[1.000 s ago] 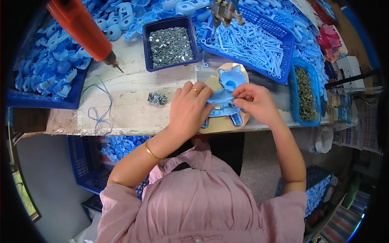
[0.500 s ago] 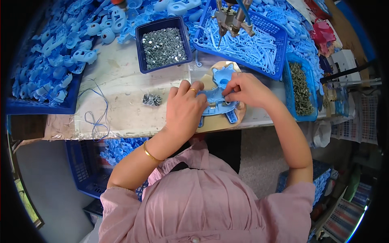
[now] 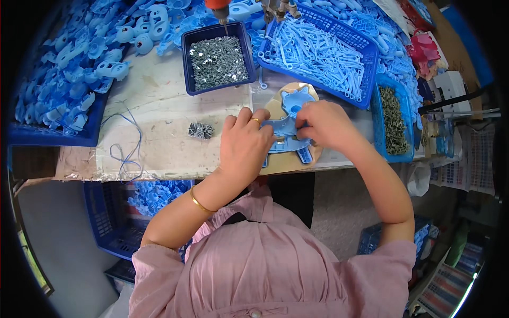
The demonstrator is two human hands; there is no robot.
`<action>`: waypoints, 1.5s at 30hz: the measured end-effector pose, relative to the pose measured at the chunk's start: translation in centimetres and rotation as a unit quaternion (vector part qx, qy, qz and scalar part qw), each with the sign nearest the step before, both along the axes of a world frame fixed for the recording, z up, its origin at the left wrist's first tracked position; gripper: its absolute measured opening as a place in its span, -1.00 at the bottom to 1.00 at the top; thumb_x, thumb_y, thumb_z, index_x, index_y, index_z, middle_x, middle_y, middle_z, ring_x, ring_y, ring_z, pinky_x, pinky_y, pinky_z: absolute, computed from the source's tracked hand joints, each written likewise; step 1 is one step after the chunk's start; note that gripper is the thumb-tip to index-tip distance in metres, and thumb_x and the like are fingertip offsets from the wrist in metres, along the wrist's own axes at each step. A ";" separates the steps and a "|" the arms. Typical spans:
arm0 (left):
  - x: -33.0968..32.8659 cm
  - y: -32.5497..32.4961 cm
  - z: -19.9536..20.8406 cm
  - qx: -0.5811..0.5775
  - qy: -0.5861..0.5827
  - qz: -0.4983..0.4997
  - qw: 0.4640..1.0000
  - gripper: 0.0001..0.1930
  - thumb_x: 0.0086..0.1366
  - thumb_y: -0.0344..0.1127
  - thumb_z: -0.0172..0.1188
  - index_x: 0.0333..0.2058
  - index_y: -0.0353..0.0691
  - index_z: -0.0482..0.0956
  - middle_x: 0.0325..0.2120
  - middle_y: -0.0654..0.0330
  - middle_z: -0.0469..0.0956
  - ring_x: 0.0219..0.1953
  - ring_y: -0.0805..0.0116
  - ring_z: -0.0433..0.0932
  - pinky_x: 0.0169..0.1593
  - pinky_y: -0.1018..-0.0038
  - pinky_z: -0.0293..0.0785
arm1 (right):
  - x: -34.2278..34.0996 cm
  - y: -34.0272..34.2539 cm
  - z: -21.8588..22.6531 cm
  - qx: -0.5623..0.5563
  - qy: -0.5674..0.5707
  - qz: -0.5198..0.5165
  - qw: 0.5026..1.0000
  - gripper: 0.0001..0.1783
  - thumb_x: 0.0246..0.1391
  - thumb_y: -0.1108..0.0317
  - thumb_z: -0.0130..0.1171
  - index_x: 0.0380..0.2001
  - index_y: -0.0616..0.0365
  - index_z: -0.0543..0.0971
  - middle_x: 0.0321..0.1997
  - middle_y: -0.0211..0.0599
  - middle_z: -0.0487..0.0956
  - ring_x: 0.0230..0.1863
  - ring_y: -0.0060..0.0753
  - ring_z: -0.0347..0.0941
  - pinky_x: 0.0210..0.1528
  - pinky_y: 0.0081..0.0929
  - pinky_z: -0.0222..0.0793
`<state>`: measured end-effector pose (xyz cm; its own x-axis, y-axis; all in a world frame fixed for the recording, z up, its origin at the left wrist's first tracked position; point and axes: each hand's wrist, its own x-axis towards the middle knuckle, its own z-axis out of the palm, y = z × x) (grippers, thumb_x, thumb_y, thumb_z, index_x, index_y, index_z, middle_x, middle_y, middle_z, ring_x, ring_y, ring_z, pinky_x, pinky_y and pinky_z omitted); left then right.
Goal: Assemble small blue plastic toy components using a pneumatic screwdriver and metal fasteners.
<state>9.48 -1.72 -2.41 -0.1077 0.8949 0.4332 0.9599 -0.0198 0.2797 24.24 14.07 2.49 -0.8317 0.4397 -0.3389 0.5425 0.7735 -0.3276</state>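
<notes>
A light-blue plastic toy shell [image 3: 282, 126], with its hollow side up, lies on a tan holding board [image 3: 279, 164] near the table's front edge. My left hand [image 3: 244, 139] is closed, its curled fingertips gripping the shell's left edge. On the right side of the shell my right hand [image 3: 327, 126] has fingers and thumb drawn together in a pinch. Whatever sits between those fingertips is hidden. The shell's round scalloped end [image 3: 297, 98] shows beyond my hands, and one stubby leg [image 3: 305, 155] sticks out toward me.
A dark-blue bin of screws [image 3: 217, 66] stands beyond my hands, under an orange-red driver [image 3: 218, 6]. Behind the board is a basket of blue rods [image 3: 323, 58]; at right, a tray of small metal parts [image 3: 393, 122]. A dark bundle [image 3: 201, 130] lies left. Blue parts [image 3: 74, 69] heap far left.
My right hand has shifted slightly right over the shell, still pinched. My left hand stays at the left edge. The orange-red driver shows more, and the metal tool head appears higher.
</notes>
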 end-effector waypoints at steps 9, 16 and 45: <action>-1.3 -0.9 0.2 -0.038 -0.042 -0.015 0.998 -0.83 0.05 -0.20 0.32 -0.45 -0.14 0.67 -0.25 0.28 0.53 -0.16 0.26 0.45 -0.16 0.33 0.35 | -6.7 -5.0 4.5 0.075 0.325 -0.039 0.942 -0.40 -0.09 0.30 0.43 0.06 0.14 0.46 0.06 -0.20 0.54 0.05 -0.13 0.50 0.00 -0.19 0.46; -6.0 -1.2 0.3 0.072 -0.041 0.023 0.996 -0.86 0.20 -0.40 0.13 -0.23 -0.16 0.53 -0.37 0.17 0.50 -0.27 0.14 0.49 -0.21 0.29 0.43 | -20.6 -6.2 10.0 -0.128 0.583 0.082 0.798 -0.39 -0.01 0.18 0.41 0.03 0.20 0.38 -0.24 -0.13 0.62 -0.21 -0.11 0.59 -0.10 -0.25 0.49; -11.0 2.9 1.6 0.084 0.097 -0.119 0.985 -0.76 0.10 -0.17 0.32 -0.47 -0.12 0.45 -0.48 0.27 0.42 -0.32 0.28 0.46 -0.24 0.36 0.46 | -11.1 -3.2 6.7 -0.288 0.557 -0.063 0.776 -0.63 0.10 0.44 0.18 -0.02 0.32 0.44 -0.46 -0.33 0.57 -0.45 -0.59 0.49 -0.33 -0.59 0.44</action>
